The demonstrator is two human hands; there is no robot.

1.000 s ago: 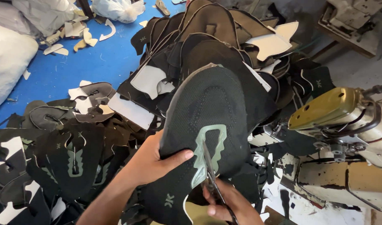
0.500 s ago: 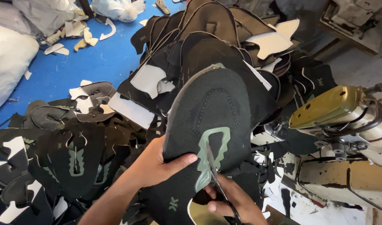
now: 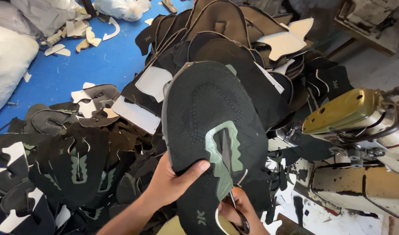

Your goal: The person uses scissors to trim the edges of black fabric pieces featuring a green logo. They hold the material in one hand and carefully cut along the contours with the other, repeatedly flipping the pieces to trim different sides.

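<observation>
Your left hand (image 3: 171, 185) is closed on the lower left edge of the black knit shoe upper (image 3: 212, 117), thumb pressed flat across its front and fingers hidden behind, so the piece stands up and away from that hand, fanning upward and to the right in the middle of your view. Near its bottom the upper carries a grey-green trim (image 3: 223, 152) that frames a narrow slot, and this trim sits just right of your thumb tip. Your right hand (image 3: 236, 213) is low at the bottom edge, below and slightly right of the trim, wrapped around the handles of a pair of scissors (image 3: 232, 191); the blades run up from that hand into the slot, lying against the green edge. So the upper lies between your two hands, pinched by the left, met from underneath by the right. Behind it, a heap of cut black uppers (image 3: 225, 39) rises toward the top, with pale lining pieces (image 3: 286, 39) mixed in. More black uppers (image 3: 73, 165) with green trim lie spread at your left, over a blue floor (image 3: 99, 61) scattered with offcuts. A worn sewing machine (image 3: 360, 143) with a brass-coloured head stands to your right.
</observation>
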